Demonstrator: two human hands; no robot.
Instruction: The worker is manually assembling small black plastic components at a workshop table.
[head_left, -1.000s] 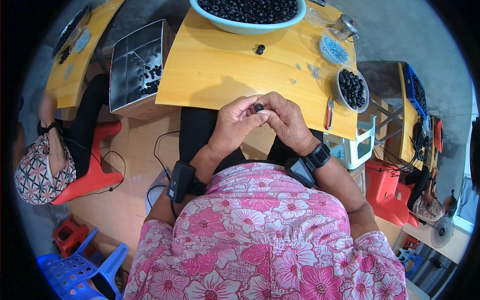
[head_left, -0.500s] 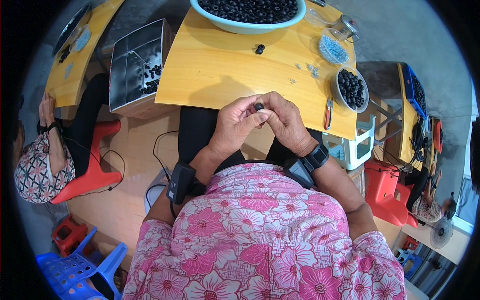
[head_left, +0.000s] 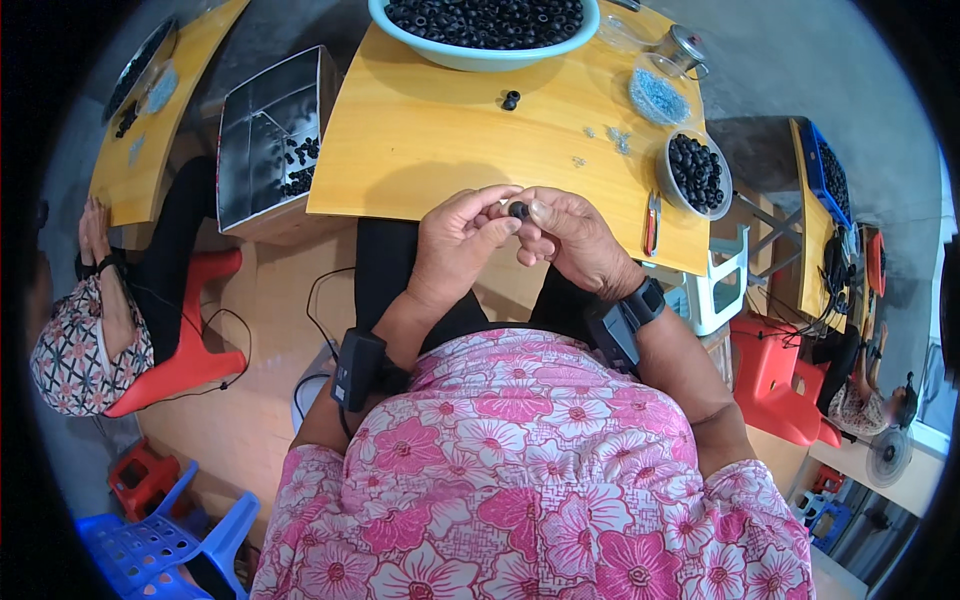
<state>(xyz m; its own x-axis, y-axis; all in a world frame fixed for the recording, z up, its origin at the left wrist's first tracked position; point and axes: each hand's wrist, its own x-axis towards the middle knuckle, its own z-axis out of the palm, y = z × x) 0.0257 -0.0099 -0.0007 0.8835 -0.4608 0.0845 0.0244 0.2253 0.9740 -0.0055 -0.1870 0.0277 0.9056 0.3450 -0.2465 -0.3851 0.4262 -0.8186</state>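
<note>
Across from me, the person's right hand [head_left: 580,235] is pinching a small black piece [head_left: 518,210] near the tabletop's [head_left: 420,130] near edge, while the left hand [head_left: 455,240] is resting its bent fingers close about it, and I cannot tell whether they are gripping too. A pale blue basin [head_left: 480,55] is holding many black pieces [head_left: 485,22] at the far side, and red-handled snippers [head_left: 652,225] are lying at the right beside a clear tub [head_left: 727,182].
</note>
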